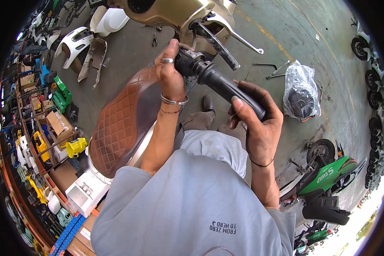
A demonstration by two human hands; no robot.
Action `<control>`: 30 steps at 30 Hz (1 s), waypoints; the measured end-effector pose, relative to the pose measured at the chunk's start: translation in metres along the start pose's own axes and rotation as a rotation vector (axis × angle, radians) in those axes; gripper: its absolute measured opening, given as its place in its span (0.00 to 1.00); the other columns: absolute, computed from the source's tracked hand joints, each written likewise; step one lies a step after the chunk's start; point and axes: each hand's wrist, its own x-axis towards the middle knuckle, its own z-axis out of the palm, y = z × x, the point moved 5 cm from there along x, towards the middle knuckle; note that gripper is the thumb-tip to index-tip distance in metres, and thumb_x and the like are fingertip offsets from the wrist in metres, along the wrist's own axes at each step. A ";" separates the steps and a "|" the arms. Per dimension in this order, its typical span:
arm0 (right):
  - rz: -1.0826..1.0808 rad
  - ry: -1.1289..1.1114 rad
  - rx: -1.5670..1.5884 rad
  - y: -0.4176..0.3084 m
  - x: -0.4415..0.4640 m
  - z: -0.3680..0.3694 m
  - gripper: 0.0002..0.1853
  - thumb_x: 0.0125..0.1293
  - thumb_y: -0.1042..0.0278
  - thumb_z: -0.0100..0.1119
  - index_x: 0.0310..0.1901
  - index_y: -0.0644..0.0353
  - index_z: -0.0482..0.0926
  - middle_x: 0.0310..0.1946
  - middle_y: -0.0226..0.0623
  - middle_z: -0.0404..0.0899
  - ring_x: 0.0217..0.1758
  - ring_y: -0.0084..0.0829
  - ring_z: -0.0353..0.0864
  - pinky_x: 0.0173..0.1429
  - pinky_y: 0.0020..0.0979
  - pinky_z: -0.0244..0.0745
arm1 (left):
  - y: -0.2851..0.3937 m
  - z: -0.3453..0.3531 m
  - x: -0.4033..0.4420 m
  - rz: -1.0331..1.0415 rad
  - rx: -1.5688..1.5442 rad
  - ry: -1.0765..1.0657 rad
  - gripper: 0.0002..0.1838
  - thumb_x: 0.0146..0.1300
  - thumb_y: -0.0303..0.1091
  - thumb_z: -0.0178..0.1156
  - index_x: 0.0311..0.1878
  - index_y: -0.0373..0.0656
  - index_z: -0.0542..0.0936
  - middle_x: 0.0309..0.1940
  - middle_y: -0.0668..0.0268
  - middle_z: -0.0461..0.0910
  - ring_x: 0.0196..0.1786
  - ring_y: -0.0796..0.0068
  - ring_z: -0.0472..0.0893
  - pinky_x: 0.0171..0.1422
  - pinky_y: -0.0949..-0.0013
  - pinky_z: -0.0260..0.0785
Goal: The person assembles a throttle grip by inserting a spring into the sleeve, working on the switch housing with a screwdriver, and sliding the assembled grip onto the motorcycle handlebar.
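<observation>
My right hand (262, 123) is closed around the outer end of a black rubber throttle grip (226, 87), thumb on top. At the grip's inner end, my left hand (173, 70) holds a black switch housing (185, 63), with its fingertips partly hidden behind it. Just beyond the grip, the scooter's bare, worn handlebar tube (219, 47) sticks out, apart from the grip. A silver brake lever (239, 36) runs alongside the tube. The gold front panel (166, 15) of the scooter is above my hands.
A brown quilted seat (119, 123) is on the left. White body panels (74, 45) and pliers (155, 39) lie on the floor. To the right are wrenches (279, 70), a plastic-wrapped wheel (301, 100) and a green scooter (328, 177). Parts shelves (42, 141) line the left.
</observation>
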 end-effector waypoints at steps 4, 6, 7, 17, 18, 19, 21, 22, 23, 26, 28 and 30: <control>-0.003 -0.004 0.021 0.003 0.002 -0.005 0.19 0.65 0.70 0.71 0.54 0.69 0.81 0.42 0.38 0.84 0.33 0.19 0.80 0.36 0.23 0.78 | 0.006 0.000 0.002 -0.023 0.010 0.021 0.20 0.75 0.42 0.52 0.36 0.34 0.82 0.30 0.59 0.83 0.33 0.72 0.82 0.43 0.69 0.76; -0.015 -0.039 -0.060 0.001 0.003 -0.004 0.19 0.64 0.70 0.72 0.54 0.69 0.82 0.43 0.39 0.85 0.36 0.21 0.81 0.39 0.24 0.79 | 0.010 0.004 0.002 -0.015 0.041 -0.014 0.20 0.75 0.42 0.53 0.35 0.34 0.82 0.30 0.60 0.82 0.33 0.73 0.82 0.43 0.70 0.76; -0.075 -0.042 -0.121 -0.001 0.004 -0.003 0.18 0.64 0.71 0.72 0.53 0.68 0.82 0.44 0.39 0.85 0.38 0.22 0.82 0.42 0.24 0.79 | 0.011 0.006 0.002 -0.007 0.070 -0.027 0.20 0.75 0.42 0.53 0.35 0.34 0.82 0.30 0.60 0.82 0.33 0.73 0.81 0.42 0.71 0.75; -0.273 -0.040 -0.311 -0.011 0.005 0.009 0.18 0.61 0.73 0.72 0.51 0.67 0.82 0.48 0.42 0.86 0.47 0.26 0.85 0.52 0.28 0.79 | 0.006 0.000 0.007 -0.015 0.047 0.035 0.19 0.75 0.42 0.53 0.36 0.35 0.81 0.31 0.60 0.83 0.32 0.72 0.82 0.42 0.69 0.76; -0.302 -0.041 -0.336 -0.012 0.005 0.010 0.17 0.61 0.73 0.71 0.51 0.67 0.82 0.48 0.43 0.86 0.47 0.26 0.85 0.52 0.28 0.79 | 0.006 -0.001 0.007 -0.019 0.040 0.044 0.18 0.75 0.42 0.53 0.36 0.35 0.81 0.30 0.59 0.83 0.32 0.71 0.83 0.42 0.69 0.77; -0.355 -0.054 -0.365 -0.014 0.006 0.011 0.18 0.60 0.74 0.71 0.51 0.67 0.82 0.48 0.43 0.86 0.47 0.28 0.85 0.52 0.29 0.79 | 0.006 -0.001 0.007 -0.038 0.026 0.042 0.18 0.75 0.42 0.53 0.36 0.36 0.81 0.30 0.59 0.83 0.32 0.71 0.83 0.42 0.69 0.77; -0.460 -0.081 -0.422 -0.015 0.007 0.013 0.18 0.59 0.74 0.71 0.51 0.67 0.82 0.47 0.45 0.86 0.47 0.31 0.86 0.52 0.30 0.80 | 0.006 -0.002 0.007 -0.077 0.000 0.040 0.18 0.75 0.41 0.52 0.36 0.36 0.81 0.30 0.59 0.83 0.32 0.70 0.83 0.42 0.68 0.77; -0.338 -0.074 -0.387 -0.015 0.008 0.013 0.18 0.59 0.75 0.71 0.51 0.67 0.82 0.48 0.45 0.85 0.48 0.33 0.86 0.53 0.31 0.80 | 0.007 -0.001 0.007 -0.091 -0.012 0.028 0.18 0.75 0.41 0.52 0.36 0.36 0.81 0.30 0.59 0.83 0.32 0.70 0.83 0.42 0.68 0.77; -0.216 -0.068 -0.350 -0.019 0.007 0.014 0.18 0.58 0.75 0.71 0.51 0.66 0.82 0.49 0.46 0.85 0.49 0.35 0.87 0.54 0.32 0.80 | 0.008 0.000 0.007 -0.104 -0.025 0.016 0.18 0.75 0.41 0.52 0.35 0.36 0.81 0.30 0.59 0.83 0.32 0.70 0.83 0.42 0.67 0.77; -0.410 -0.103 -0.404 -0.018 0.010 0.014 0.18 0.57 0.77 0.71 0.51 0.65 0.82 0.51 0.47 0.85 0.51 0.40 0.87 0.56 0.34 0.81 | 0.010 0.001 0.009 -0.084 0.015 0.019 0.18 0.75 0.41 0.52 0.35 0.36 0.81 0.29 0.59 0.83 0.32 0.70 0.83 0.42 0.67 0.77; -0.561 -0.131 -0.440 -0.018 0.009 0.014 0.18 0.57 0.78 0.70 0.51 0.64 0.83 0.52 0.48 0.84 0.52 0.41 0.87 0.56 0.35 0.81 | 0.012 0.001 0.009 -0.065 0.050 0.013 0.18 0.74 0.41 0.52 0.35 0.36 0.81 0.29 0.59 0.83 0.32 0.70 0.83 0.42 0.67 0.77; -0.549 -0.146 -0.427 -0.018 0.010 0.013 0.18 0.57 0.79 0.70 0.51 0.64 0.83 0.53 0.47 0.84 0.53 0.41 0.87 0.57 0.35 0.81 | 0.016 0.005 0.010 -0.058 0.066 -0.015 0.18 0.74 0.41 0.53 0.35 0.36 0.81 0.30 0.59 0.83 0.32 0.71 0.82 0.42 0.68 0.77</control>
